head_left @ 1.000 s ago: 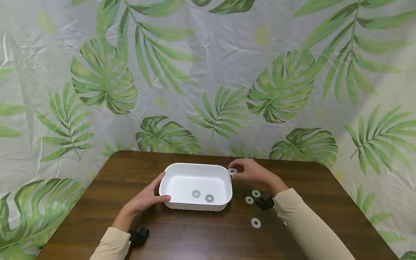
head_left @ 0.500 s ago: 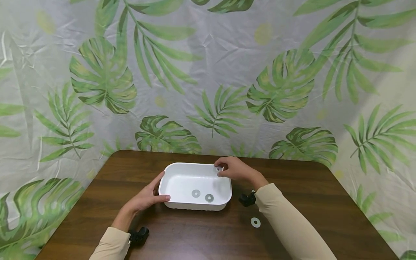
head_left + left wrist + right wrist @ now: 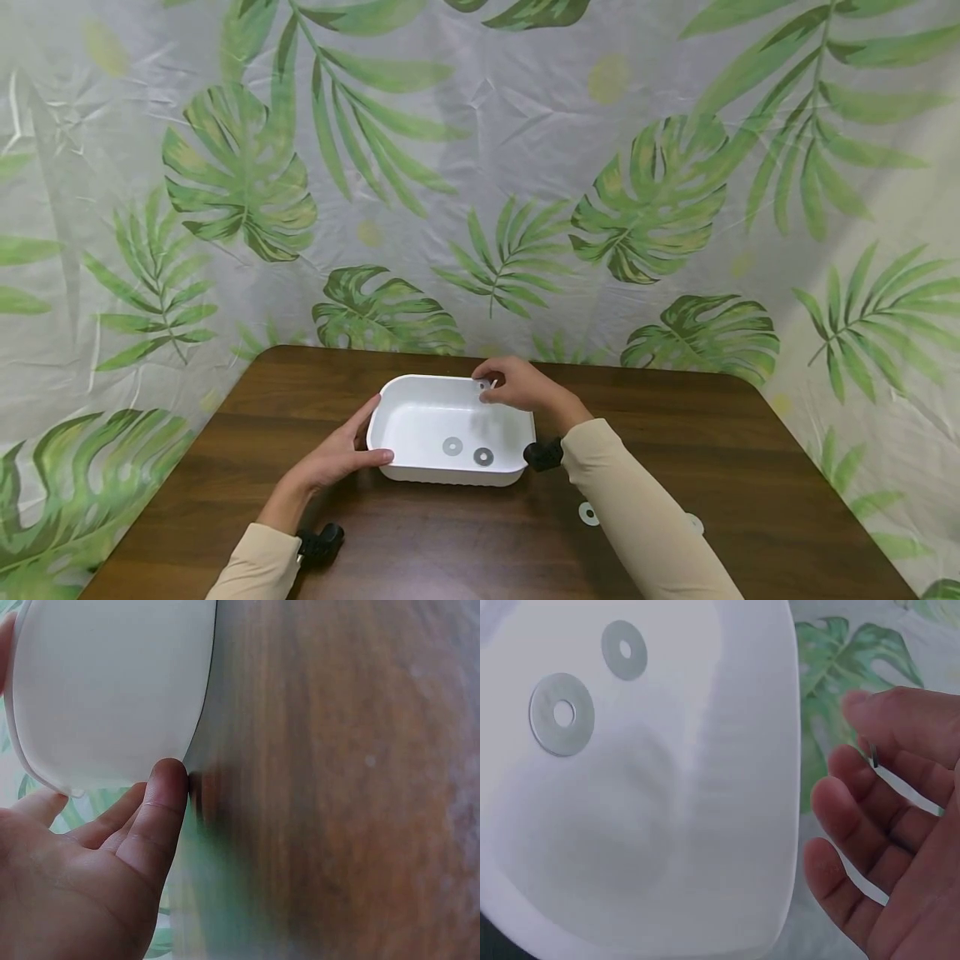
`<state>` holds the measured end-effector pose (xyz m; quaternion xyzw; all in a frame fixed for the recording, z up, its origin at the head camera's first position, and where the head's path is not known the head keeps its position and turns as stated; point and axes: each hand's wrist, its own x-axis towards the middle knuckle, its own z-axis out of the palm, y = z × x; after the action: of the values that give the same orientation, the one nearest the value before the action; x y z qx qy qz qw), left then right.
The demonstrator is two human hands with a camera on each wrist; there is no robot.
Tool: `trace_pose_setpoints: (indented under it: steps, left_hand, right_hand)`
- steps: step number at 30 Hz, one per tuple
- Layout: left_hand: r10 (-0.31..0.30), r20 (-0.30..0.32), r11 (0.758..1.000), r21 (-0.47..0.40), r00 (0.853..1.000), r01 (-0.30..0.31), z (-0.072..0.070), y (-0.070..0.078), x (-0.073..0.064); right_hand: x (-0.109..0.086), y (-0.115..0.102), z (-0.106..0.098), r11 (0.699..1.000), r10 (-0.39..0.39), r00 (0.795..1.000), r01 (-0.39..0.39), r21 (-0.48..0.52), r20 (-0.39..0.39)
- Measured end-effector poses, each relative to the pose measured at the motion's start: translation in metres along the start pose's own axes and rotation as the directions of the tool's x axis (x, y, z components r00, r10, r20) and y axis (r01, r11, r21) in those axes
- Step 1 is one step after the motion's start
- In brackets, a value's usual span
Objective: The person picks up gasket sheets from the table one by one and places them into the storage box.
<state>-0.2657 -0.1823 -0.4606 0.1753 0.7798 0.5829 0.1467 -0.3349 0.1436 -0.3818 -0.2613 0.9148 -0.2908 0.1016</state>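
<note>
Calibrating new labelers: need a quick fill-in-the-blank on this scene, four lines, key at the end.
1. The left hand grips a box whose colour is ____.
2. A washer is pinched in the person's ____.
3. The washers in the box each have a round ____ in the middle.
4. The sheet behind the table is printed with green ____.

Missing words: white; right hand; hole; leaves.

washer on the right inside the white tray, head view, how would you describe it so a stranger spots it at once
On the brown table, find the white tray gripped at one end by the left hand. On its floor, close to the near side, lies the right washer, a flat ring. It looks darker grey than the left washer and lies slightly nearer the person.
</note>
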Motion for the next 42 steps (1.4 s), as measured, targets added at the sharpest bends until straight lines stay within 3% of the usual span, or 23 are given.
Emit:
trace_pose_setpoints:
  steps: [14, 26, 33, 42]
  left_hand:
    - [-0.009, -0.011, 1.000, 0.009, 1.000, 0.009, 0.001, 0.000, 0.000]
    - [-0.011, -0.009, 1.000, 0.022, 1.000, 0.011, 0.001, -0.002, 0.001]
    - [-0.006, -0.008, 0.999, 0.032, 1.000, 0.006, 0.001, -0.001, 0.001]
    - [-0.013, -0.009, 1.000, 0.028, 1.000, 0.013, 0.000, -0.001, 0.001]
  right_hand:
    - [-0.004, 0.003, 0.003, 1.000, 0.026, 1.000, -0.026, 0.011, -0.011]
    - [-0.008, 0.011, 0.002, 0.996, 0.089, 0.991, -0.086, 0.037, -0.100]
    - [-0.021, 0.022, -0.001, 0.996, 0.084, 0.992, -0.083, 0.008, -0.092]
    - [-0.057, 0.034, -0.014, 0.997, 0.081, 0.994, -0.080, 0.015, -0.074]
